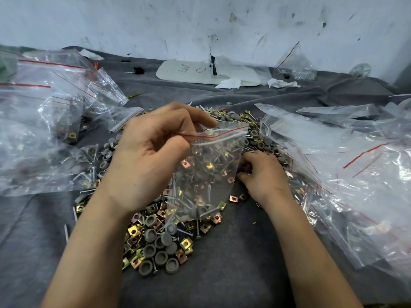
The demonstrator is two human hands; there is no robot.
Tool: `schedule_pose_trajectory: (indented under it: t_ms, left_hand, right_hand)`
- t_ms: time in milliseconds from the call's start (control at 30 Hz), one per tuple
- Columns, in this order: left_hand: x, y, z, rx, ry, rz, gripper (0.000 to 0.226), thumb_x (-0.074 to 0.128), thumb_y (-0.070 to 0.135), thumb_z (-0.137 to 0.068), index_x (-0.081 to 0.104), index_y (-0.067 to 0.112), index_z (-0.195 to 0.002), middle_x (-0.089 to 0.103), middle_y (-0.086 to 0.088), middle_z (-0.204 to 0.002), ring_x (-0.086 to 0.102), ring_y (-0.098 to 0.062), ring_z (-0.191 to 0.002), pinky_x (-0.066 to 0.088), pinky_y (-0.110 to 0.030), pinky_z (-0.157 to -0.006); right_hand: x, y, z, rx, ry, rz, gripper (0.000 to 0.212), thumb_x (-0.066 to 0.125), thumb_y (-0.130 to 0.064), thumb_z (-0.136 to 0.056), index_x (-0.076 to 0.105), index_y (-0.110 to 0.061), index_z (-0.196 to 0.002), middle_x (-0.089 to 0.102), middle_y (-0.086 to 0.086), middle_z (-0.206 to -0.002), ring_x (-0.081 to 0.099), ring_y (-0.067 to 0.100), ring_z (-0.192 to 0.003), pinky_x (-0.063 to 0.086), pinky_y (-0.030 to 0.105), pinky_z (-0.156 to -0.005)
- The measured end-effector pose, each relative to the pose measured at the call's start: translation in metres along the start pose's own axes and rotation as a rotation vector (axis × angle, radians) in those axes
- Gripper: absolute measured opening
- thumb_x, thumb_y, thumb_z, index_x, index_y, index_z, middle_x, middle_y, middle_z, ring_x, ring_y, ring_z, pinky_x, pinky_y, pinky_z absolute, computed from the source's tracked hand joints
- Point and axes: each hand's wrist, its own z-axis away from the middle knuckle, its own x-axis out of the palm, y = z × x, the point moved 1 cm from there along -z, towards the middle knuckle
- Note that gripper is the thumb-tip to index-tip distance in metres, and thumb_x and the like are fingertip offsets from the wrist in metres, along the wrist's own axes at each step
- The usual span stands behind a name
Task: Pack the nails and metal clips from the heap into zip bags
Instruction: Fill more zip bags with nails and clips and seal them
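Zip bag (209,165) pinched by L hand (151,156), R hand (262,174) on heap (160,241), grip unclear, grey cloth (222,274), scuffed wall (200,23)

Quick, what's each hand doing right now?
Left hand: pinches the bag by its top.
Right hand: fingers curled in the heap; can't tell if holding anything.

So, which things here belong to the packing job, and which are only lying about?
Belong: the zip bag that the left hand pinches; the right hand on the heap of nails and clips; piled bags.
Lying about: white board, crumpled tissues, small black part.
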Motion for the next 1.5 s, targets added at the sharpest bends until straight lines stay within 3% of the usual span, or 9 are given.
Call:
schedule_pose_trajectory:
  t_ms: [300, 533, 633, 733, 867, 1000, 1167, 1333, 1500]
  left_hand:
    - [-0.001, 0.001, 0.000, -0.014, -0.008, -0.020, 0.024, 0.042, 0.021, -0.069, 0.046, 0.000, -0.060, 0.069, 0.001, -0.102, 0.060, -0.030, -0.089, 0.044, -0.043, -0.071]
    - [0.001, -0.001, -0.001, -0.006, -0.014, -0.030, 0.023, 0.042, 0.021, -0.069, 0.046, 0.000, -0.060, 0.069, 0.001, -0.101, 0.061, -0.024, -0.090, 0.044, -0.033, -0.071]
    - [0.002, 0.000, -0.001, -0.001, -0.016, -0.017, 0.021, 0.042, 0.020, -0.069, 0.047, 0.001, -0.060, 0.069, -0.001, -0.101, 0.062, -0.020, -0.092, 0.045, -0.025, -0.072]
    - [0.002, 0.001, -0.001, 0.008, -0.015, 0.009, 0.017, 0.042, 0.019, -0.069, 0.047, 0.005, -0.060, 0.068, -0.004, -0.101, 0.062, -0.017, -0.092, 0.045, -0.020, -0.074]
    - [0.002, 0.002, 0.000, -0.003, -0.033, -0.011, 0.019, 0.043, 0.017, -0.068, 0.048, 0.001, -0.059, 0.069, -0.003, -0.101, 0.061, -0.016, -0.092, 0.045, -0.025, -0.075]
    - [0.006, 0.005, -0.001, 0.010, -0.038, 0.009, 0.014, 0.044, 0.013, -0.067, 0.048, 0.002, -0.058, 0.069, -0.003, -0.100, 0.062, -0.011, -0.093, 0.043, -0.017, -0.078]
    - [0.011, 0.011, -0.002, 0.084, -0.010, -0.018, 0.015, 0.043, 0.010, -0.066, 0.047, 0.000, -0.056, 0.064, -0.005, -0.101, 0.060, -0.015, -0.088, 0.044, -0.023, -0.076]
    - [0.011, 0.013, -0.002, 0.121, 0.034, -0.042, 0.015, 0.041, 0.012, -0.067, 0.048, 0.003, -0.056, 0.057, 0.002, -0.101, 0.059, -0.015, -0.088, 0.040, -0.020, -0.074]
    - [0.011, 0.012, -0.002, 0.109, 0.047, -0.057, 0.017, 0.042, 0.014, -0.070, 0.049, 0.004, -0.058, 0.058, 0.003, -0.102, 0.061, -0.014, -0.092, 0.041, -0.021, -0.076]
  right_hand:
    - [0.002, -0.003, 0.004, 0.062, 0.047, 0.152, 0.017, 0.055, -0.028, -0.092, 0.063, -0.027, -0.107, 0.063, 0.003, -0.112, 0.040, 0.030, -0.120, 0.035, 0.044, -0.101]
    - [0.000, -0.001, -0.002, -0.010, -0.092, 0.140, 0.013, 0.059, -0.032, -0.092, 0.064, -0.034, -0.104, 0.039, -0.006, -0.098, 0.032, 0.030, -0.118, 0.033, 0.045, -0.099]
    - [0.000, 0.000, -0.001, -0.080, -0.118, 0.132, 0.013, 0.061, -0.028, -0.092, 0.066, -0.029, -0.103, 0.043, -0.006, -0.106, 0.028, 0.028, -0.119, 0.026, 0.044, -0.101]
    - [-0.005, -0.003, 0.000, -0.126, -0.091, -0.136, 0.005, 0.060, -0.020, -0.092, 0.061, -0.024, -0.096, 0.058, -0.002, -0.110, 0.041, 0.025, -0.115, 0.037, 0.039, -0.097]
    - [-0.042, -0.015, 0.011, -0.183, 0.130, -0.712, 0.029, 0.063, -0.008, -0.089, 0.055, -0.035, -0.087, 0.063, -0.002, -0.086, 0.061, 0.012, -0.082, 0.048, 0.016, -0.064]
    - [-0.083, -0.036, 0.036, -0.445, 0.389, -1.062, 0.018, 0.063, -0.006, -0.087, 0.063, -0.023, -0.093, 0.069, 0.005, -0.081, 0.066, 0.008, -0.077, 0.049, 0.019, -0.067]
    - [-0.096, -0.061, 0.056, -0.596, 0.437, -0.974, 0.020, 0.068, -0.006, -0.084, 0.060, -0.024, -0.089, 0.067, -0.009, -0.078, 0.069, 0.014, -0.083, 0.052, 0.033, -0.073]
    - [-0.090, -0.064, 0.059, -0.591, 0.290, -0.901, 0.016, 0.074, -0.008, -0.080, 0.064, -0.021, -0.084, 0.068, -0.010, -0.076, 0.064, -0.001, -0.073, 0.044, 0.011, -0.066]
    - [-0.090, -0.060, 0.057, -0.585, 0.202, -0.883, 0.013, 0.076, -0.011, -0.077, 0.067, -0.019, -0.081, 0.071, -0.007, -0.077, 0.066, 0.004, -0.072, 0.047, 0.015, -0.067]
